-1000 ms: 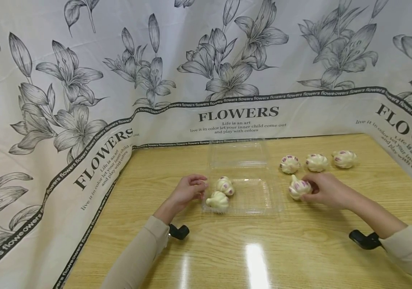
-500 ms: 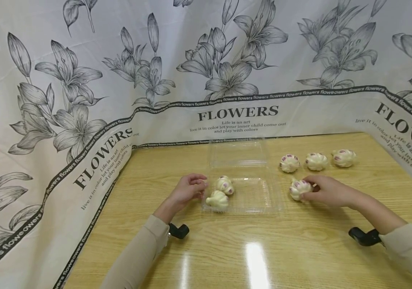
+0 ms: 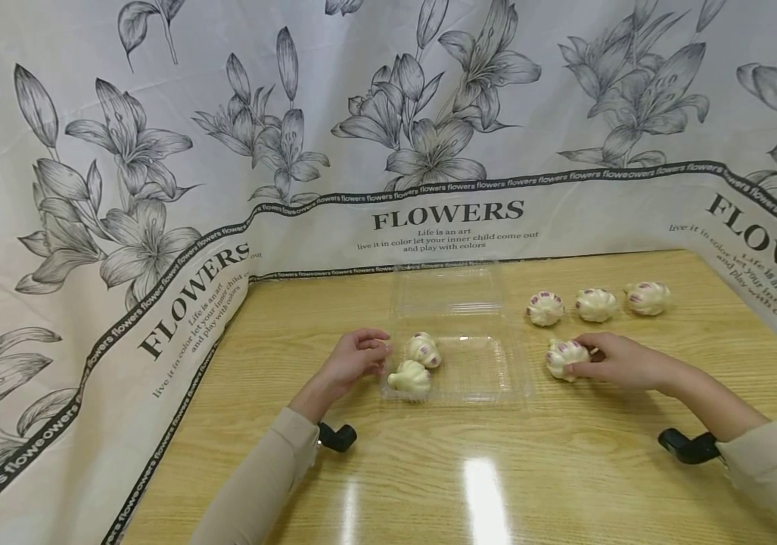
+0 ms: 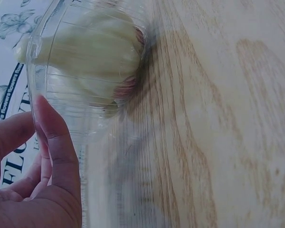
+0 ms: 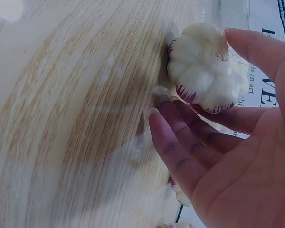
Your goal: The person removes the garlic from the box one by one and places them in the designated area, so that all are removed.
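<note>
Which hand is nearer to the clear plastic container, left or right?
Left. The left hand pinches the container at its left rim; the right hand, apart from it on the right, holds a garlic bulb.

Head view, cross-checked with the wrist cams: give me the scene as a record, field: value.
surface: wood-grain table
container: clear plastic tray, lid open on the far side
in tray: two garlic bulbs, far bulb and near bulb, both in the left part
left hand: pinches the tray's left rim
right hand: holds a garlic bulb, right of the tray
held bulb touching table: cannot tell
loose: three bulbs in a row beyond the right hand
backdrop: flower-print cloth
</note>
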### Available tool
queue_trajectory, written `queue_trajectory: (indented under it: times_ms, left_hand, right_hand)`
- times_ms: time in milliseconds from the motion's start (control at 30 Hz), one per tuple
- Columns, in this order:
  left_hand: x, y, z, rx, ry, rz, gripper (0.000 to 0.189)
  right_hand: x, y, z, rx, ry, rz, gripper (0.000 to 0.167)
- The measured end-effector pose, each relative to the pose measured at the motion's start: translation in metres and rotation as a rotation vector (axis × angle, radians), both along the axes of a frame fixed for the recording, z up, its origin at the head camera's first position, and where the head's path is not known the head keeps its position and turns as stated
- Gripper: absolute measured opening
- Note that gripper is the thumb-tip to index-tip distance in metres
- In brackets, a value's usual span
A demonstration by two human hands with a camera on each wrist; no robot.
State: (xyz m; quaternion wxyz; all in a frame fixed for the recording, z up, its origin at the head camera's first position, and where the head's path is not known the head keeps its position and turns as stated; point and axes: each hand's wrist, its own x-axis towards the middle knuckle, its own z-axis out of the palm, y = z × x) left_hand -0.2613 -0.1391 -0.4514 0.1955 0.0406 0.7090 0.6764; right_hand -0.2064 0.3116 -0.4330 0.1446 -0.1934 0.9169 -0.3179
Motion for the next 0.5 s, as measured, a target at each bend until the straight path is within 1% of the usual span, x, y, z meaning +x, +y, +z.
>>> queue_trajectory:
  times_ms: [100, 300, 500]
  left_hand:
    - [0.000, 0.000, -0.001, -0.001, 0.000, 0.003, 0.041]
    - [0.000, 0.000, -0.001, -0.007, 0.005, 0.004, 0.041]
    - [0.000, -0.001, -0.001, -0.004, 0.010, -0.003, 0.042]
  right_hand:
    - [0.001, 0.001, 0.000, -0.010, -0.001, 0.004, 0.059]
    - [0.004, 0.002, 0.002, -0.013, 0.007, -0.023, 0.062]
    - [0.008, 0.002, 0.010, -0.011, 0.083, -0.039, 0.063]
